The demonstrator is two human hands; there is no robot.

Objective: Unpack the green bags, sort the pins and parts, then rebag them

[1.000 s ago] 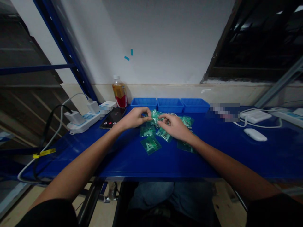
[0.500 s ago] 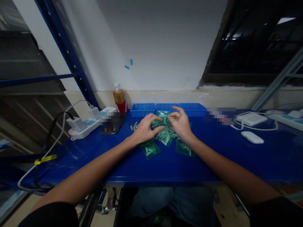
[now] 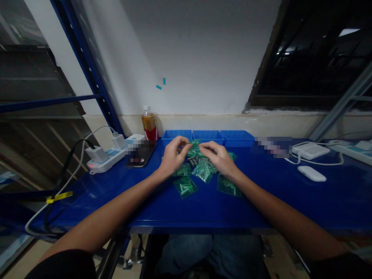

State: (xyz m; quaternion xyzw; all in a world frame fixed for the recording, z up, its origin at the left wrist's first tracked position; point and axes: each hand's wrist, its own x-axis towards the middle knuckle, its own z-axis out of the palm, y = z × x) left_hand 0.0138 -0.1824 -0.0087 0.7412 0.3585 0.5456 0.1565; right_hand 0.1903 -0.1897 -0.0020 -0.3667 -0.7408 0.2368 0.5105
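Observation:
My left hand (image 3: 173, 155) is closed, thumb and fingertips pinched at the left edge of a small green plastic bag (image 3: 194, 145). At the bag's right edge, the fingertips of my right hand (image 3: 220, 158) are pinched together on it. Below the hands lie more green bags with small pale and metallic pieces inside: a bag in the middle (image 3: 204, 171), one at the front left (image 3: 186, 187) and one at the front right (image 3: 228, 186). Loose dark grey cylindrical pieces (image 3: 193, 161) lie between the hands. The hands partly cover the pile.
Three blue bins (image 3: 238, 139) stand in a row against the wall. A drink bottle (image 3: 149, 124), a dark phone (image 3: 142, 154) and a white power strip (image 3: 107, 155) are on the left. To the right lie a white case (image 3: 311, 173) and a white charger with cable (image 3: 310, 149).
My right hand's fingers have drawn together from a spread pose, and my left fingers have closed too. Both hands now meet the green bag's edges. The view has shifted slightly.

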